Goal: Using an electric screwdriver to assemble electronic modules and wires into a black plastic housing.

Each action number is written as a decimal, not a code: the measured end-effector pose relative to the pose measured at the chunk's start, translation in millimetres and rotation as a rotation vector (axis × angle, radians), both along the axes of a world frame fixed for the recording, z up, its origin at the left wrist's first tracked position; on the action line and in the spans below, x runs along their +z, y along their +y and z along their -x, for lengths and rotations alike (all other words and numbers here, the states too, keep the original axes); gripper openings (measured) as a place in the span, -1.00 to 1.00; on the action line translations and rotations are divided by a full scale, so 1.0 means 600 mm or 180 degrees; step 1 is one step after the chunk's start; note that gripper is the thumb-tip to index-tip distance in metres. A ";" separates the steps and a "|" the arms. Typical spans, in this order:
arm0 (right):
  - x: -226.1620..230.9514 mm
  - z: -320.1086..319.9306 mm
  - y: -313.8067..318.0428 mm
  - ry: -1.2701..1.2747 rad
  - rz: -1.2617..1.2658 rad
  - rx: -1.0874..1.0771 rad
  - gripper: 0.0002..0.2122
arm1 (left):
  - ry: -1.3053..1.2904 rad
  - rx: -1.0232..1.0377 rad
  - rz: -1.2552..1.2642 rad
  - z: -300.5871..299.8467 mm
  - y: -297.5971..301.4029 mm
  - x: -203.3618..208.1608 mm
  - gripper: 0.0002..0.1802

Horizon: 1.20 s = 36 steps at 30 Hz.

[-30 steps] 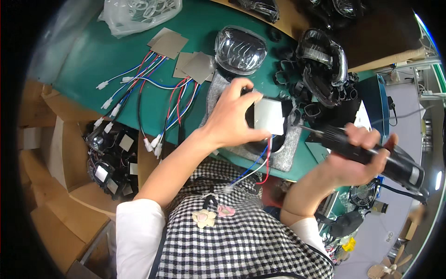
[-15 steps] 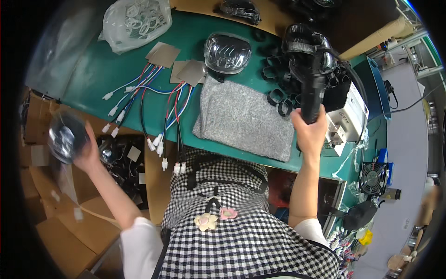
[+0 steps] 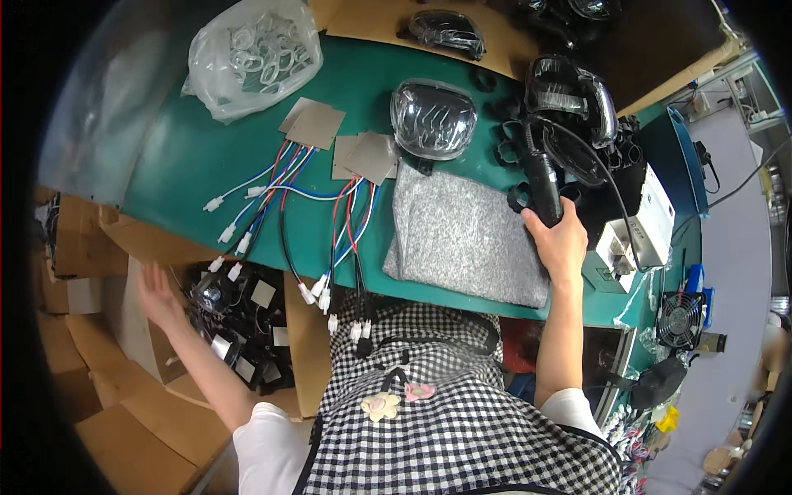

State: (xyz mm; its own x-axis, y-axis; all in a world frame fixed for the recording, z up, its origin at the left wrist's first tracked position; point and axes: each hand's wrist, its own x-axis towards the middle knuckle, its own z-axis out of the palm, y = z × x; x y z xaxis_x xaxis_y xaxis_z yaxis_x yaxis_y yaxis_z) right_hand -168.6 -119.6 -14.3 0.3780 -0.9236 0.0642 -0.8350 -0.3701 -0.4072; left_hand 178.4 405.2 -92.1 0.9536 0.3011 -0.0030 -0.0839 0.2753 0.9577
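My right hand (image 3: 561,243) is closed around the lower end of a black corded electric screwdriver (image 3: 540,177), above the right edge of a folded grey cloth (image 3: 466,235). The tool lies slanted over the bench among several black rings (image 3: 507,153). Off the bench's left side, my left hand (image 3: 161,299) is open and holds nothing. It is over a cardboard box (image 3: 309,355), beside several black lamp units (image 3: 247,330) inside. A clear-fronted lamp (image 3: 434,120) sits behind the cloth.
Metal plates with wires (image 3: 371,158) lie left of the cloth, white connectors hanging over the front edge. A plastic bag of clear rings (image 3: 252,58) stands at the back left. A white and metal box (image 3: 631,231) and a small fan (image 3: 681,320) are at the right.
The lamp my left hand held is out of it, and that hand is open. My right hand has lowered the screwdriver toward the bench. The whole view has shifted slightly.
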 end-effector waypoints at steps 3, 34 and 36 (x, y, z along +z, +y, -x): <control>-0.006 -0.009 0.003 0.0171 -0.0027 -0.0127 -0.45 | -0.1215 -0.0842 -0.2071 0.103 -0.375 0.171 -0.60; 0.012 0.085 0.044 -0.0824 -0.0494 0.0566 -0.65 | -0.1095 -0.3127 -0.2974 0.349 -0.593 0.136 -0.42; 0.011 0.085 0.046 -0.0864 -0.0571 0.0405 -0.66 | -0.0306 -0.3760 -0.2508 0.304 -0.587 0.186 -0.48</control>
